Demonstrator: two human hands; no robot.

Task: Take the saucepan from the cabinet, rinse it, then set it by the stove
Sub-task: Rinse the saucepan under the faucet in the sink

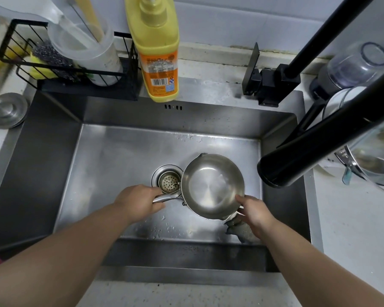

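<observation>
A small steel saucepan [212,185] with pour spouts is held low inside the steel sink [120,151], just right of the drain strainer [169,182]. My left hand [140,201] is shut on its metal handle. My right hand [256,212] grips the pan's near right rim, thumb inside the bowl. The pan looks wet and shiny inside. The black faucet spout [297,160] hangs to the right of the pan, and no water stream shows.
A grey cloth [239,229] lies in the sink under my right hand. A yellow dish soap bottle [157,52] and a black wire rack [64,67] with scrubbers stand behind the sink. A steel lid [7,110] sits left; glass containers [359,69] crowd the right counter.
</observation>
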